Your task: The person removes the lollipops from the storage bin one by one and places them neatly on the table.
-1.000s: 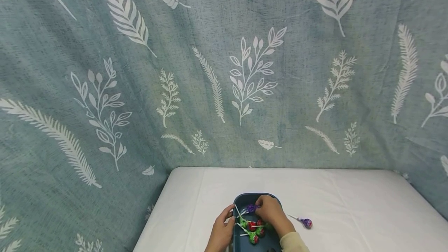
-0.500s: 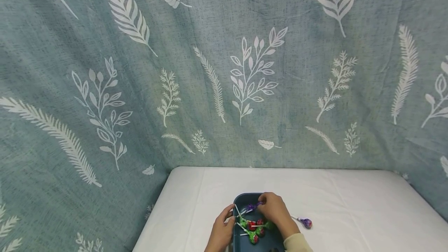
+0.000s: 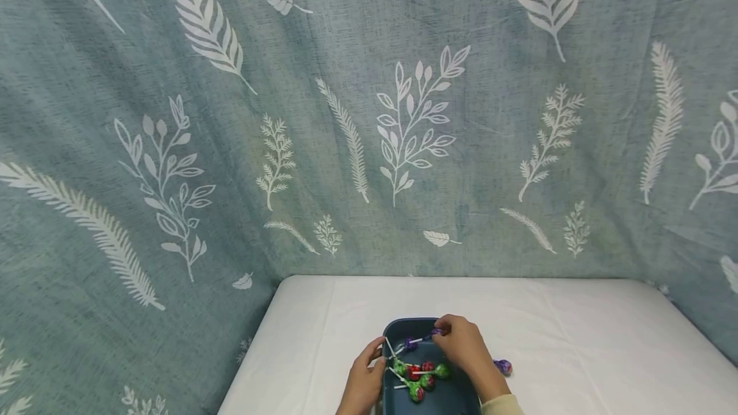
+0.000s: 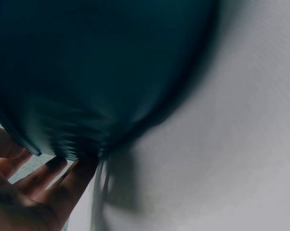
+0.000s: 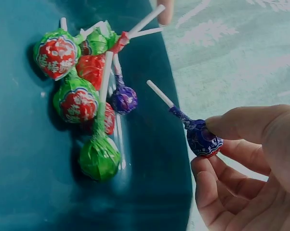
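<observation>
My right hand (image 3: pixel 466 346) pinches a purple-wrapped lollipop (image 5: pixel 203 138) by its candy head between thumb and fingers. Its white stick points back over the dark blue tub (image 3: pixel 455 399), near the far right rim. At the tub's left side, my left hand (image 3: pixel 363 376) rests its fingers and thumb against the rim. The left wrist view has those fingertips (image 4: pixel 89 163) against the tub's wall. Inside lie several lollipops: green-wrapped ones (image 5: pixel 99 158), red ones (image 5: pixel 90 71) and another purple one (image 5: pixel 124 99), bunched toward the left.
One more purple lollipop (image 3: pixel 503 367) lies on the white table (image 3: pixel 576 338) to the right of the tub, partly behind my right forearm. A leaf-patterned blue-green cloth (image 3: pixel 346 146) hangs behind and to the left of the table.
My right hand has moved right and slightly away, drawing the pinched purple lollipop apart from the other purple one in the tub. My left hand has stayed at the rim.
</observation>
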Demonstrator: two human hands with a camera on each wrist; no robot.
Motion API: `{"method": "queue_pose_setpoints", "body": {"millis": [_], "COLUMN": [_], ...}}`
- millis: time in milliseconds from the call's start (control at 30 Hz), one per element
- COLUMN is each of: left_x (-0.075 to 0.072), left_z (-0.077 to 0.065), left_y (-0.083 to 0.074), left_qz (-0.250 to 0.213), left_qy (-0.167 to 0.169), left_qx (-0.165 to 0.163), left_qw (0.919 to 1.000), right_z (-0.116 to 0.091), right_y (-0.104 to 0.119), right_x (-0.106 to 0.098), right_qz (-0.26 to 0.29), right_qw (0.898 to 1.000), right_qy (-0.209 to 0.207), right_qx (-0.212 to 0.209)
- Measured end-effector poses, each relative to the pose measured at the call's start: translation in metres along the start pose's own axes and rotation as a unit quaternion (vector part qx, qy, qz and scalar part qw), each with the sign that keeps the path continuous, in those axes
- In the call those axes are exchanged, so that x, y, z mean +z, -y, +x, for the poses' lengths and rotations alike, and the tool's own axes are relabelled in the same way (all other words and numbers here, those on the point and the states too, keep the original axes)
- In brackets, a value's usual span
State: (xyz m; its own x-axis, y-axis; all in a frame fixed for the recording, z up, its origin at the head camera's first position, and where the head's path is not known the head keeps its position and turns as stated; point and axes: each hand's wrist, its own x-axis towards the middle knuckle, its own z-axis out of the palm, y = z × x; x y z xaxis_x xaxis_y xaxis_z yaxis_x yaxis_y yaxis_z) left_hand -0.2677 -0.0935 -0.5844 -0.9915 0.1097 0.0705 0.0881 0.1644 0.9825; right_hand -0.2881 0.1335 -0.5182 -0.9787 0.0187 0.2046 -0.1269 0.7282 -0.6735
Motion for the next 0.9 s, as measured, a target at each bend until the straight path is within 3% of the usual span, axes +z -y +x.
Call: {"method": "queue_pose_setpoints", "body": {"millis": [300,900], "left_x": [0.0,0.0], "left_z": [0.0,-0.002], "left_y": [0.0,-0.001], "left_qz": [0.003,-0.008], "left_qy": [0.0,-0.002], "left_qx": [0.002,-0.001], "left_qw": [1.0,1.0], "right_z": [-0.009,-0.02], "right_y": [0.003,-0.012], "right_x": [-0.02,-0.033], "right_qz": [0.033,0.068], "right_qw": [0.999,0.997], "right_qy": [-0.001,-0.014], "right_qx": [0.018,0.042]}}
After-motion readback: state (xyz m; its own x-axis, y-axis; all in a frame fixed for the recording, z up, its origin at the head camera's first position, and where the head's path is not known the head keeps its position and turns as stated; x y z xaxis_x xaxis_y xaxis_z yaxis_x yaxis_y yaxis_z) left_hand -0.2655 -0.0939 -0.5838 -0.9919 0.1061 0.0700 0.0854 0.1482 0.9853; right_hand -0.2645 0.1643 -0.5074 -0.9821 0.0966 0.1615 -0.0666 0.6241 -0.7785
